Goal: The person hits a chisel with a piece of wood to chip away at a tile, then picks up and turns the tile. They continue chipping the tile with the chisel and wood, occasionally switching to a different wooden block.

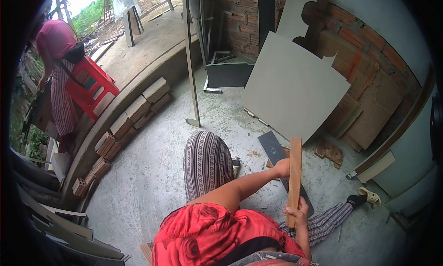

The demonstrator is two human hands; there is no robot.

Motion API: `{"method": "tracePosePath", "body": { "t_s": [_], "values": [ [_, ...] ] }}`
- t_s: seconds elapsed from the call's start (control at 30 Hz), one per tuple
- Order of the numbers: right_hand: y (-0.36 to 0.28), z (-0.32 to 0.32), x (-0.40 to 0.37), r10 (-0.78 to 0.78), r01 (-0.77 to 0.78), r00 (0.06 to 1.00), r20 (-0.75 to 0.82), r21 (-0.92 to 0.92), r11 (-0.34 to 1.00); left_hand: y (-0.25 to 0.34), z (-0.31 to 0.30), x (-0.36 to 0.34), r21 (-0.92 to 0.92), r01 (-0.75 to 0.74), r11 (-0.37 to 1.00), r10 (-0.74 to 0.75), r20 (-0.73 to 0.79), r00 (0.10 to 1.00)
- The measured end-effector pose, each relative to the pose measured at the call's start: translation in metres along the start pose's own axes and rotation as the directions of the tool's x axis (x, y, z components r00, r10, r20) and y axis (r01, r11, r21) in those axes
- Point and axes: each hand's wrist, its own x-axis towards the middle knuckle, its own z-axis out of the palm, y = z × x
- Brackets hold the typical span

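Observation:
A long strip of brown wood (294, 183) stands out in front of my body, running from far to near. My left hand (282, 167) is closed at the left side of its upper half. Near the lower end, my right hand (299, 211) has its fingers wrapped round the strip. Beneath the strip lies a dark grey board (272, 146) on the concrete floor, partly hidden by my hands and the wood. A small brown piece of wood (287, 152) shows beside the dark board.
A large pale panel (295, 86) leans at the back right, with cardboard (376, 109) behind it. A thin upright post (191, 72) stands ahead. Bricks (125, 123) line the ledge at left. Another person (57, 40) is beside a red stool (94, 83). A cut wooden scrap (329, 154) lies right.

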Motion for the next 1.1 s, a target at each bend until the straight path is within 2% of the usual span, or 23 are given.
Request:
{"method": "tracePosePath", "body": {
  "t_s": [0.07, 0.1, 0.17, 0.23, 0.33, 0.4, 0.5, 0.53, 0.6, 0.63, 0.7, 0.73, 0.77, 0.83, 0.87, 0.9, 0.97, 1.1],
  "values": [
    [0.007, -0.005, 0.000, -0.029, 0.031, 0.999, -0.028, 0.045, 0.998, 0.005, -0.006, 0.001, -0.102, 0.111, 0.989, -0.098, 0.121, 0.988],
    [0.009, -0.005, -0.001, -0.036, 0.037, 0.999, -0.023, 0.047, 0.998, 0.009, -0.010, 0.000, -0.097, 0.106, 0.990, -0.095, 0.115, 0.989],
    [0.013, -0.008, -0.006, -0.025, 0.032, 0.999, -0.037, 0.202, 0.979, 0.021, -0.015, -0.002, -0.101, 0.074, 0.992, -0.062, 0.119, 0.991],
    [0.022, -0.012, -0.007, -0.059, 0.065, 0.998, -0.033, 0.208, 0.976, 0.027, -0.016, -0.002, -0.092, 0.073, 0.993, -0.059, 0.141, 0.988],
    [0.024, -0.011, -0.010, -0.049, 0.050, 0.999, -0.011, 0.256, 0.965, 0.023, -0.013, -0.002, -0.126, 0.063, 0.990, -0.044, 0.151, 0.988],
    [0.027, -0.014, -0.010, -0.034, 0.039, 0.999, -0.024, 0.277, 0.960, 0.021, -0.007, 0.004, -0.054, 0.068, 0.996, -0.058, 0.163, 0.985],
    [0.033, -0.015, -0.011, -0.039, 0.046, 0.999, -0.028, 0.308, 0.950, 0.023, -0.009, 0.002, -0.077, 0.038, 0.996, -0.024, 0.174, 0.984],
    [0.033, -0.016, -0.011, -0.046, 0.052, 0.999, -0.026, 0.306, 0.951, 0.019, -0.007, 0.005, -0.075, 0.032, 0.997, -0.019, 0.169, 0.985],
    [0.030, -0.016, -0.014, -0.131, 0.141, 0.990, -0.051, 0.405, 0.903, 0.009, -0.003, 0.007, -0.120, -0.028, 0.992, 0.033, 0.041, 0.999],
    [0.027, -0.019, -0.015, -0.124, 0.135, 0.991, -0.053, 0.410, 0.902, 0.004, 0.001, 0.008, -0.119, -0.022, 0.993, 0.028, 0.048, 0.998],
    [0.015, -0.024, -0.011, -0.158, 0.171, 0.985, -0.067, 0.377, 0.910, 0.007, -0.008, 0.012, -0.177, 0.109, 0.978, -0.095, 0.086, 0.992],
    [0.018, -0.024, -0.005, -0.203, 0.254, 0.964, -0.173, 0.365, 0.896, 0.011, -0.013, 0.010, -0.188, 0.125, 0.974, -0.109, 0.093, 0.990],
    [0.024, -0.029, 0.002, -0.202, 0.254, 0.964, -0.176, 0.365, 0.896, 0.011, -0.012, 0.010, -0.189, 0.126, 0.974, -0.109, 0.096, 0.989],
    [0.035, -0.047, 0.015, -0.049, 0.139, 0.974, -0.221, 0.411, 0.901, 0.011, -0.011, 0.010, -0.161, 0.104, 0.981, -0.092, 0.080, 0.992],
    [0.038, -0.057, 0.019, 0.092, -0.025, 0.989, -0.112, 0.494, 0.869, 0.010, -0.010, 0.010, -0.158, 0.104, 0.982, -0.092, 0.080, 0.993],
    [0.046, -0.060, 0.022, 0.091, -0.026, 0.990, -0.108, 0.494, 0.869, 0.009, -0.008, 0.009, -0.148, 0.084, 0.985, -0.075, 0.065, 0.995],
    [0.069, -0.065, 0.033, 0.143, 0.011, 0.964, -0.226, 0.568, 0.823, 0.005, -0.008, 0.010, -0.134, 0.070, 0.989, -0.064, 0.047, 0.997],
    [0.091, -0.080, 0.048, 0.210, -0.010, 0.942, -0.261, 0.606, 0.795, 0.001, -0.005, 0.014, -0.107, 0.073, 0.992, -0.066, 0.065, 0.996]
  ]
}}
